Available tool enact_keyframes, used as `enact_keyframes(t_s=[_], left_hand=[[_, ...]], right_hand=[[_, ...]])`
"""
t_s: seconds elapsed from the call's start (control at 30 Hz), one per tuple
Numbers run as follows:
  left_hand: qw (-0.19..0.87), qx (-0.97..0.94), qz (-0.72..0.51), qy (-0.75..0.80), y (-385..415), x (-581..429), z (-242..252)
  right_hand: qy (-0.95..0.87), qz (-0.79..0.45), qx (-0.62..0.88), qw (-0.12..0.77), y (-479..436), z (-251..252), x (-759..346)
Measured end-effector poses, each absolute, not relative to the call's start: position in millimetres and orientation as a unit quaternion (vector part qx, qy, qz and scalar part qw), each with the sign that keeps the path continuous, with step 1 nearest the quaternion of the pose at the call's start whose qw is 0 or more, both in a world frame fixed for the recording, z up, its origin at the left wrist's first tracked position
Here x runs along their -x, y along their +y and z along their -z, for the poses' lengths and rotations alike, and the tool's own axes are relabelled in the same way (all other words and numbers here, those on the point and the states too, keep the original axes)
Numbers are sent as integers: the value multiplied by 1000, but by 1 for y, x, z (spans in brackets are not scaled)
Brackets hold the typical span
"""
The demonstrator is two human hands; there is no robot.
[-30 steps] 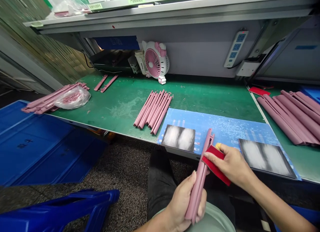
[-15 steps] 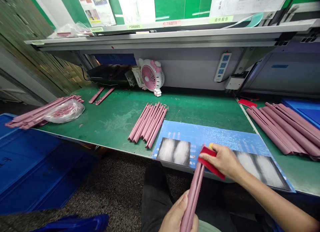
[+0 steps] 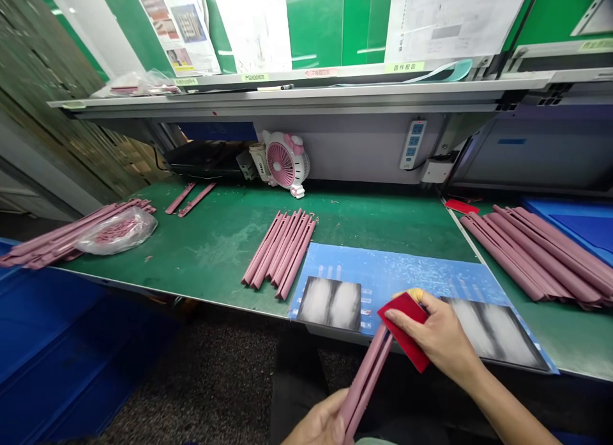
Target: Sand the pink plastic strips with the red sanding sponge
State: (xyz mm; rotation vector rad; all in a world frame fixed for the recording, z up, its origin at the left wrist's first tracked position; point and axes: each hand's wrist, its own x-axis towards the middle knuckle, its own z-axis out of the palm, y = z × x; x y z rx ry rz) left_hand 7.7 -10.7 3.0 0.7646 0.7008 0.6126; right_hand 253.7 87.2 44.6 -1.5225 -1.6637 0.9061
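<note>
My left hand (image 3: pixel 320 421) is closed round the lower end of a long pink plastic strip (image 3: pixel 366 376) with a groove along it. The strip slants up and away past the table's front edge. My right hand (image 3: pixel 443 336) pinches a flat red square of cloth-like material (image 3: pixel 406 330), which lies over the strip's far end and hides it. A bit of yellow shows at the right index finger. Beneath the right hand is a blue sheet (image 3: pixel 383 266) on the table. A row of similar pink strips (image 3: pixel 279 253) lies to its left.
More pink strips (image 3: pixel 536 256) are piled on the right, and others (image 3: pixel 67 231) at the far left beside a clear bag (image 3: pixel 119 231) of small pink pieces. A fan (image 3: pixel 285 163) and a power strip (image 3: pixel 414 145) are at the back. Blue bins (image 3: pixel 57 343) stand lower left.
The view has tilted and shifted slightly. The red square has turned to show more of its face, still at the strip's far end. Both hands keep their hold.
</note>
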Motion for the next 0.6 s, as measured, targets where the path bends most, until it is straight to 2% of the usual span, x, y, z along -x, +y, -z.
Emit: enact_keyframes(t_s=[0.1,0.2,0.3,0.4,0.47,0.53,0.6], left_hand=[[730,-482,-289,389,-4,-9,-27],[635,-546,-296,460,-3,-14,-40],[605,-574,-262,485,-8,-15,-43],[573,-607,-232,500,-11,-15,-44],[557,-619,-214,510,-11,-15,-46],[549,-628,-191,517,-11,-16,-49],[544,-637,-172,518,-11,-16,-50]], right_hand=[[-700,-315,526,366,64,-47,-240],[-715,-206,535,401,51,-45,-238],[-693,-162,571,410,46,-44,-242],[-753,-180,514,369,43,-45,-241],[-776,-129,509,351,44,-47,-240],[-748,-85,547,365,47,-49,-242],[-714,-124,570,387,46,-49,-244]])
